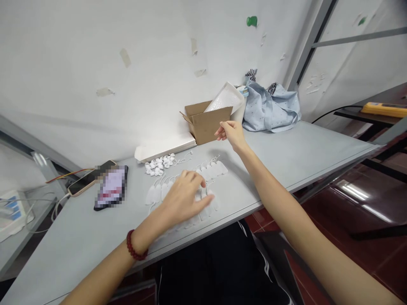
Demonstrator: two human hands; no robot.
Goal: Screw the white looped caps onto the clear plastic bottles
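Observation:
My left hand (186, 197) hovers over or rests on rows of small white tags (211, 170) with thin white strings, its thumb and fingers apart. It hides part of the lower row, and I cannot tell if it touches them. Raised in front of the cardboard box (210, 125), my right hand (232, 133) has its fingertips pinched together; whatever is between them, if anything, is too small to see. Beyond the tags lies a pile of small white looped pieces (159, 165), with a few loose strings (184, 159) beside it.
A long white carton (168, 146) lies against the wall beside the box, which holds a white bubble-lined packet (225, 99). Two phones (111, 188) are at the left, one cabled. A light blue bag (270, 106) stands at the back right. The grey table's front edge (241, 214) is close.

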